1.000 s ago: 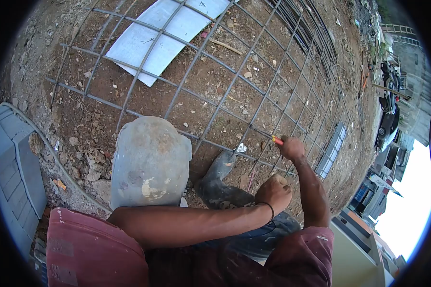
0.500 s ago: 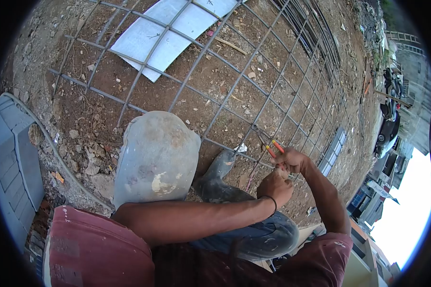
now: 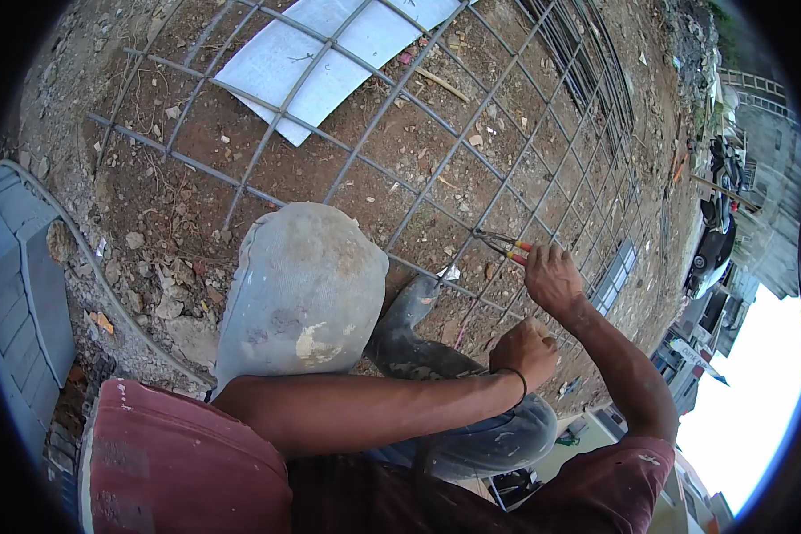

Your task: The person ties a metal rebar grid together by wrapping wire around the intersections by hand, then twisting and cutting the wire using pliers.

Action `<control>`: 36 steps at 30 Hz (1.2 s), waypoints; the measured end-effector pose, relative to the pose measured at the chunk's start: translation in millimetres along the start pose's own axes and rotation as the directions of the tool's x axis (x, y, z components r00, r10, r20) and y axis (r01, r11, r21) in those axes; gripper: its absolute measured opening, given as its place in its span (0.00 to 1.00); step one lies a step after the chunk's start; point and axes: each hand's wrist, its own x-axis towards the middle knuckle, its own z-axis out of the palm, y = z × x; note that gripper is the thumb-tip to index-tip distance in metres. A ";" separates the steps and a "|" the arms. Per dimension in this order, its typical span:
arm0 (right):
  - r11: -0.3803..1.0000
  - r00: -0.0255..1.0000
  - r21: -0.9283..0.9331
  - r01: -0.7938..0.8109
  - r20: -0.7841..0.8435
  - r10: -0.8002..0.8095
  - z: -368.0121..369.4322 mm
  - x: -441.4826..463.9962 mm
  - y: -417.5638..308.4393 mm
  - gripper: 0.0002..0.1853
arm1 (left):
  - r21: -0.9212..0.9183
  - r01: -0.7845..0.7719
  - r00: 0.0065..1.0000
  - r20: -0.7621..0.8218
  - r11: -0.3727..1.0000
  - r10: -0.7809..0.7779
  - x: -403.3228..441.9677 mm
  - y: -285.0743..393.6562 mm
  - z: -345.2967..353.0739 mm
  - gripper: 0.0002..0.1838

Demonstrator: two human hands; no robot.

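Observation:
Red-and-yellow-handled pliers (image 3: 507, 248) are in my right hand (image 3: 554, 278), its fingers wrapped round the handle ends. The jaws meet a crossing of the steel bar mesh (image 3: 436, 182), beyond my boot. My left hand (image 3: 525, 351) is closed in a fist below and to the left of the right hand, apart from the pliers. Whatever it may hold is hidden by the fingers. A dark band circles the left wrist.
Under the mesh lies a white sheet (image 3: 329, 67) on brown soil. My knee (image 3: 307, 285) and boot (image 3: 411, 311) are close to the mesh edge. Long bars (image 3: 587, 76) lie at the upper right. Grey blocks (image 3: 27, 311) stand at the left.
The right hand came near the left, then moved up and away from it. The pliers' handles, spread half a second ago, are now closer together, with the jaws at the mesh crossing.

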 end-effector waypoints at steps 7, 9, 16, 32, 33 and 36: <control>-0.131 0.568 0.555 -0.822 0.817 -0.104 14.6 18.8 31.3 0.33 | -0.015 -0.010 1.000 0.022 1.000 0.010 -2.6 5.2 -8.9 0.12; -0.374 0.544 0.438 -0.817 0.801 -0.251 21.2 14.1 29.7 0.32 | -0.025 -0.013 1.000 0.006 1.000 0.013 -1.9 8.7 -11.2 0.12; 0.725 0.898 0.601 -0.337 0.436 0.057 -2.2 7.7 11.2 0.28 | -0.006 -0.028 1.000 -0.010 1.000 0.027 -2.8 7.7 -1.9 0.13; 0.311 0.874 0.823 -0.476 0.482 0.064 36.0 2.7 5.7 0.24 | 0.026 -0.072 0.997 -0.018 0.997 0.073 1.0 2.5 -1.4 0.13; -0.226 0.714 0.688 -0.689 0.699 -0.047 29.2 4.4 8.4 0.26 | 0.007 -0.056 0.998 -0.014 0.998 0.056 1.7 2.2 -1.7 0.14; -0.239 0.721 0.692 -0.681 0.691 -0.053 20.1 6.2 9.3 0.26 | -0.024 -0.049 0.999 -0.024 0.998 0.049 3.4 5.4 -2.2 0.14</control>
